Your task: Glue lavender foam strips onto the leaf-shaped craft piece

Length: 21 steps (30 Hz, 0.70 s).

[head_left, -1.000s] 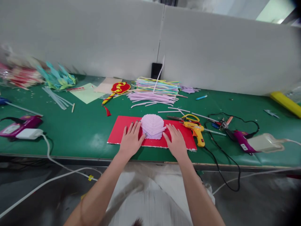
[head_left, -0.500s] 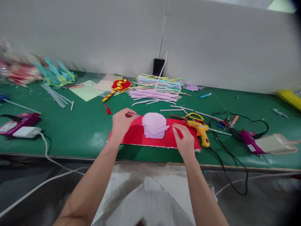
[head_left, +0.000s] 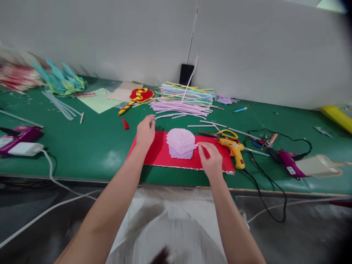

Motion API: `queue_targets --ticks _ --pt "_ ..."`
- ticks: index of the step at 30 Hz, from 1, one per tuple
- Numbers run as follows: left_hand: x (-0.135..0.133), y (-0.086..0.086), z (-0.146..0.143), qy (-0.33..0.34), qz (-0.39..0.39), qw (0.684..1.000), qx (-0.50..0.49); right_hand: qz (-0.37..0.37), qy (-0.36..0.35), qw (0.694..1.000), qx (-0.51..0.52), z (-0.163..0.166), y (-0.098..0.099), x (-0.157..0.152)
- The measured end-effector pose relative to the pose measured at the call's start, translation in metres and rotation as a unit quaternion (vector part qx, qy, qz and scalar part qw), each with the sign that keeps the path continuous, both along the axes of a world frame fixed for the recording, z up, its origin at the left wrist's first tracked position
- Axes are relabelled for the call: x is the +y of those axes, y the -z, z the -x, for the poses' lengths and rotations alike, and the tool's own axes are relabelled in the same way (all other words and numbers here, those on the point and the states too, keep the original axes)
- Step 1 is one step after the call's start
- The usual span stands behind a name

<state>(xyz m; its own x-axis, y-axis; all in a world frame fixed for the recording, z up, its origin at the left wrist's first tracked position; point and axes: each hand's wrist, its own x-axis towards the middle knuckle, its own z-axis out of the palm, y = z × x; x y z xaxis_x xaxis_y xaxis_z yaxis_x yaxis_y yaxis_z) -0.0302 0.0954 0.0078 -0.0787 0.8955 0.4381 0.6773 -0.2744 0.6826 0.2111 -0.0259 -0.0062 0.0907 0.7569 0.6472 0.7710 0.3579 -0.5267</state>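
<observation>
A fan-shaped stack of lilac strips (head_left: 180, 142) sits on a red board (head_left: 158, 154) near the front of the green table (head_left: 90, 146). My right hand (head_left: 211, 160) rests on the board, its thumb and forefinger pinched on the stack's right edge. My left hand (head_left: 145, 132) reaches past the board's far left corner, with its fingers curled. Its fingertips are pinched at the near end of a loose lilac strip (head_left: 167, 116). A pile of lilac and coloured strips (head_left: 184, 102) lies just beyond.
A yellow glue gun (head_left: 235, 151) and yellow-handled scissors (head_left: 220, 135) lie right of the board, with black cables, pliers and a purple tool (head_left: 287, 165) further right. A red-and-yellow ornament (head_left: 137, 97), paper sheets and teal pieces lie far left. White panels stand behind the table.
My left hand lifted off the board beside the stack and moved away toward the loose strips. My right hand closed from flat to a pinch at the stack's right edge.
</observation>
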Motion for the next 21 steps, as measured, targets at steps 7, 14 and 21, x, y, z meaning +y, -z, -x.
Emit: queue_targets --ticks 7,14,21 --pt "-0.046 -0.02 -0.014 0.17 -0.037 0.979 0.104 0.025 -0.046 0.998 -0.025 0.001 0.0 -0.001" --pt "-0.102 0.005 -0.047 0.287 -0.021 0.936 0.201 0.04 -0.087 0.993 -0.073 0.0 0.003 0.001" --pt "-0.101 0.012 -0.042 0.283 -0.028 0.937 0.201 0.05 -0.107 0.99 -0.072 -0.002 0.005 0.0"
